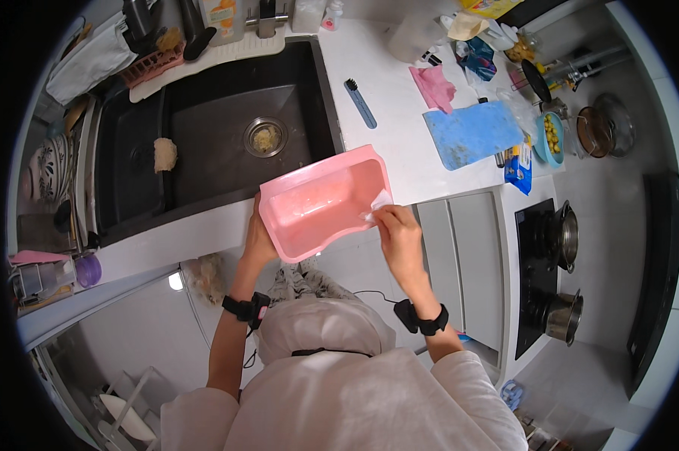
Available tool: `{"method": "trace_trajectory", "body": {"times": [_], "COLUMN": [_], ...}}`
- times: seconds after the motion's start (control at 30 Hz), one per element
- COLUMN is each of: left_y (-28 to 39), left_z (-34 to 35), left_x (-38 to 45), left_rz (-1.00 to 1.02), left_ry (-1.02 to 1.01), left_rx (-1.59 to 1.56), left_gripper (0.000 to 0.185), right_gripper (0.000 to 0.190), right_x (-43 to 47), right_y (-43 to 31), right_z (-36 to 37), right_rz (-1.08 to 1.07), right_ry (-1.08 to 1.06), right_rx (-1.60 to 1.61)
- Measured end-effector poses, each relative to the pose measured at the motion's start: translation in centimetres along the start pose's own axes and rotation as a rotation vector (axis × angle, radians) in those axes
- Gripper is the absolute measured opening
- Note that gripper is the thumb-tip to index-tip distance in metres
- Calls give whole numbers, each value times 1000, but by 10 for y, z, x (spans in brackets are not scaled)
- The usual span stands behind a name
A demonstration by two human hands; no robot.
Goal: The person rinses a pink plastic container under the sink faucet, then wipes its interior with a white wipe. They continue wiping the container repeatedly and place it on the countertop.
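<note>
A pink plastic bin is held tilted at the front edge of the counter, its open side facing up towards me. My left hand grips the bin's left side, the fingers partly hidden behind it. At the bin's right end, my right hand pinches a crumpled white tissue or wipe against the inner wall near the rim. Behind the bin lies the dark double sink, with food scraps in its drain strainer and a beige sponge on the divider.
On the white counter lie a blue-grey brush, a pink cloth and a stained blue cloth. A blue bowl of small yellow-green fruit stands right, beyond a blue packet. Metal pots stand on the black hob at right.
</note>
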State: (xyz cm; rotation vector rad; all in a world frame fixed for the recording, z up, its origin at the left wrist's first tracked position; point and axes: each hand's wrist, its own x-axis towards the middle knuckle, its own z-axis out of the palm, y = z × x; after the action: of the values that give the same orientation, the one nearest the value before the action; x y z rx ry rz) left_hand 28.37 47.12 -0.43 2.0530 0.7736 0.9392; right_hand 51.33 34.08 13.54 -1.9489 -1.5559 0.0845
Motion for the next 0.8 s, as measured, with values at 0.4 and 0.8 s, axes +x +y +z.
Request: {"method": "trace_trajectory", "body": {"times": [0.4,0.8], "left_y": [17,35], "left_z": [-2,-6], "left_x": [1,8], "left_rz": [-81,36], "left_ry": [26,92], "left_rx": [19,71], "left_gripper": [79,73], "right_gripper": [29,20], "right_x": [17,-19], "right_y": [-16,-35], "right_z": [-1,33], "right_rz": [-36,-44], "right_ry": [-26,-134], "right_rx": [-69,23]}}
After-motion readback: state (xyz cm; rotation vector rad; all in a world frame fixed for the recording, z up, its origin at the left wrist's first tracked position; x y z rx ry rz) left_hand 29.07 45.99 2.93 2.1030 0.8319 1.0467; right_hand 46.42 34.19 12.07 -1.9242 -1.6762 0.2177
